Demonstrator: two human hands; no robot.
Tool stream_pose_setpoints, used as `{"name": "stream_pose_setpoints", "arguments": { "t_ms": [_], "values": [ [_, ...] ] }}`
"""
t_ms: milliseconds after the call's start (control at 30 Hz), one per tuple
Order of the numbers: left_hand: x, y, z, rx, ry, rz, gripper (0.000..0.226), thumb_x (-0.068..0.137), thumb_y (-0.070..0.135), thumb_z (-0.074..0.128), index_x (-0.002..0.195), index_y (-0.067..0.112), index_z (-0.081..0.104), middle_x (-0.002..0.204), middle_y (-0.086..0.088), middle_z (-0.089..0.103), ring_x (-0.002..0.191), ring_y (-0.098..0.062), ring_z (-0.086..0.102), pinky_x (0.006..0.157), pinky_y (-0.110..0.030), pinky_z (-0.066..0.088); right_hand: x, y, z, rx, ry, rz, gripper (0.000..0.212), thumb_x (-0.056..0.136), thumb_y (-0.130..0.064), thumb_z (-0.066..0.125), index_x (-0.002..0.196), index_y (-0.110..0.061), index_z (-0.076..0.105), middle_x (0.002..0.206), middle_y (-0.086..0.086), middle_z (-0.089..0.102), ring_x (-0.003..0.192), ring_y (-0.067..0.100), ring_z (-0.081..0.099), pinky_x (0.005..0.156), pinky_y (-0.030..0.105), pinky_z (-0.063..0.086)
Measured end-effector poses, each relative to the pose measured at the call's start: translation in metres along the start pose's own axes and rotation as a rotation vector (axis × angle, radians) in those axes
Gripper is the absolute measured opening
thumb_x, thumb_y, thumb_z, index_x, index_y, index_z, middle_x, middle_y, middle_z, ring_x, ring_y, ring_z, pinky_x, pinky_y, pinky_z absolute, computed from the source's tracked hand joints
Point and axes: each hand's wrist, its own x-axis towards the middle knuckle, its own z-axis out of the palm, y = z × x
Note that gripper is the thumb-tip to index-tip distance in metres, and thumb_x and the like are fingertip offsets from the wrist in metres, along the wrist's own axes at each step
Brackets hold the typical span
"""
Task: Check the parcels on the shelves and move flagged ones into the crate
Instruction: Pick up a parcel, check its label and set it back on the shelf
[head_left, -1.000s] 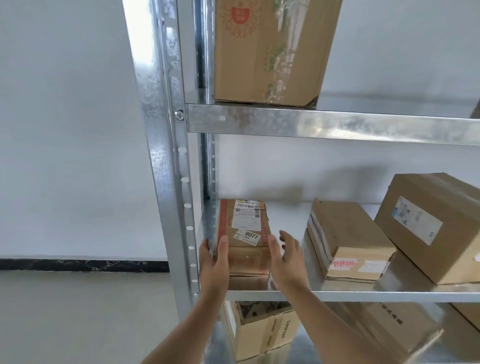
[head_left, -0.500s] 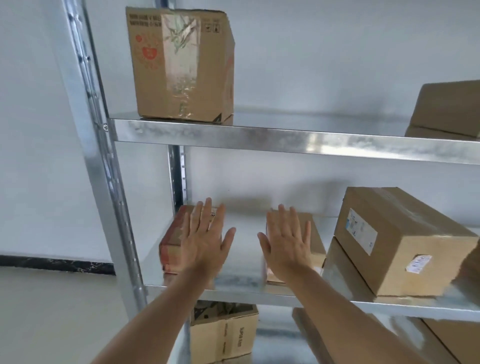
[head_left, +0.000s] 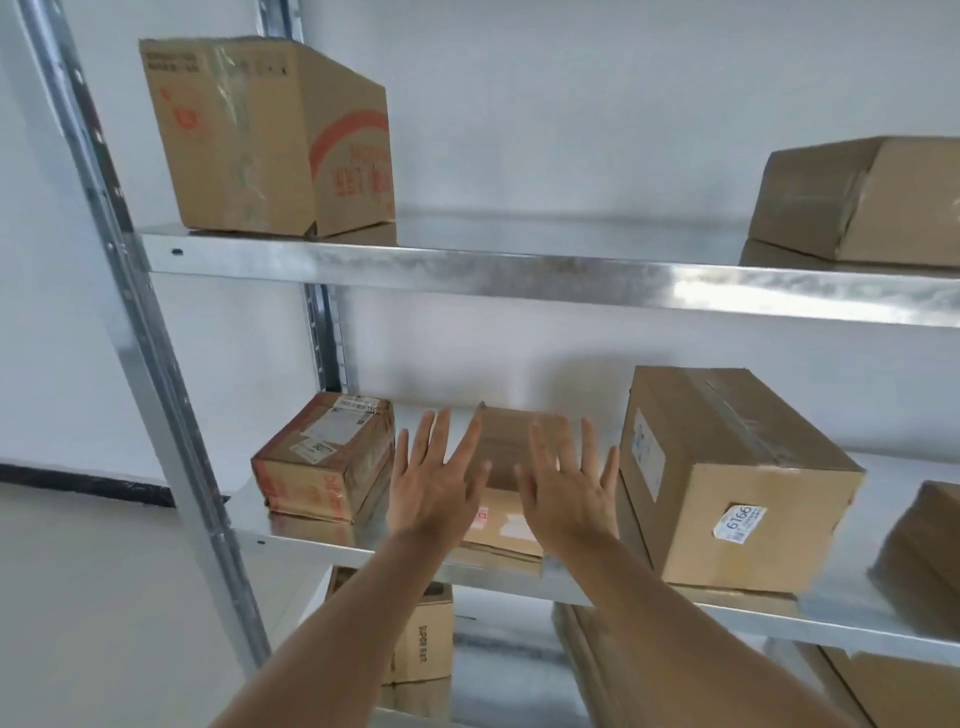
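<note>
Reaching toward the middle shelf (head_left: 519, 574), we hold our left hand (head_left: 434, 488) and right hand (head_left: 569, 491) up with fingers straight and spread, gripping nothing, on either side of a flat cardboard parcel (head_left: 506, 457) (its front label is too blurred to read). We cannot tell whether either palm touches it. Just to the left lies a red-edged parcel (head_left: 324, 460) with white labels on top; to the right stands a larger box (head_left: 727, 478) bearing a sticker that reads 6166. On the upper shelf (head_left: 519, 270) we see a tall taped carton (head_left: 265, 137) at left and a brown parcel (head_left: 857, 200) at right. Further boxes sit below.
</note>
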Motion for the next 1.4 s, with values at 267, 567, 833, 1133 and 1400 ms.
{"name": "stream_pose_setpoints", "arguments": {
  "t_ms": [267,567,833,1133,1400],
  "values": [
    [0.008,-0.001,0.033,-0.145,-0.090,-0.104,0.072,0.098,0.066,0.000,0.164,0.041,0.010,0.174,-0.004,0.013,0.161,-0.022,0.007,0.131,-0.049,0.001,0.004,0.011,0.034,0.172,-0.057,0.157,0.065,0.102,-0.057,0.003,0.162,-0.038,-0.011,0.172,0.005,-0.015,0.157,0.038,-0.015,0.126,0.060,0.000],
    [0.001,0.002,0.048,-1.081,-0.211,-0.537,0.100,0.094,0.062,0.063,0.164,0.036,-0.004,0.139,0.010,0.061,0.121,-0.017,0.062,0.103,-0.037,0.043,-0.009,0.002,0.063,0.914,-0.168,0.489,0.087,0.091,-0.083,0.027,0.162,-0.037,0.003,0.155,0.003,0.050,0.136,0.032,0.053,0.107,0.048,0.043],
    [-0.009,-0.016,0.059,-1.518,-0.427,-0.611,0.053,0.084,0.057,0.072,0.131,0.034,0.066,0.118,0.004,0.078,0.112,-0.020,0.073,0.103,-0.048,0.055,-0.009,0.024,0.061,1.358,-0.283,0.418,0.043,0.093,-0.062,0.062,0.133,-0.044,0.062,0.123,-0.017,0.072,0.113,0.001,0.067,0.089,0.018,0.056],
    [-0.011,-0.035,0.065,-1.563,-0.530,-0.383,0.071,0.084,0.028,0.079,0.149,0.031,0.049,0.137,0.001,0.068,0.125,-0.018,0.065,0.111,-0.040,0.049,-0.015,0.038,0.051,1.475,-0.405,0.348,0.054,0.098,-0.024,0.067,0.148,-0.028,0.048,0.118,-0.003,0.075,0.095,0.002,0.073,0.066,0.009,0.051],
    [-0.011,-0.041,0.064,-1.557,-0.571,-0.369,0.074,0.076,0.028,0.077,0.146,0.030,0.051,0.123,0.000,0.073,0.098,-0.013,0.071,0.073,-0.022,0.052,-0.017,0.039,0.042,1.506,-0.491,0.323,0.043,0.098,-0.014,0.064,0.138,-0.025,0.058,0.118,-0.001,0.076,0.097,0.007,0.074,0.070,0.015,0.055]
  ]
}}
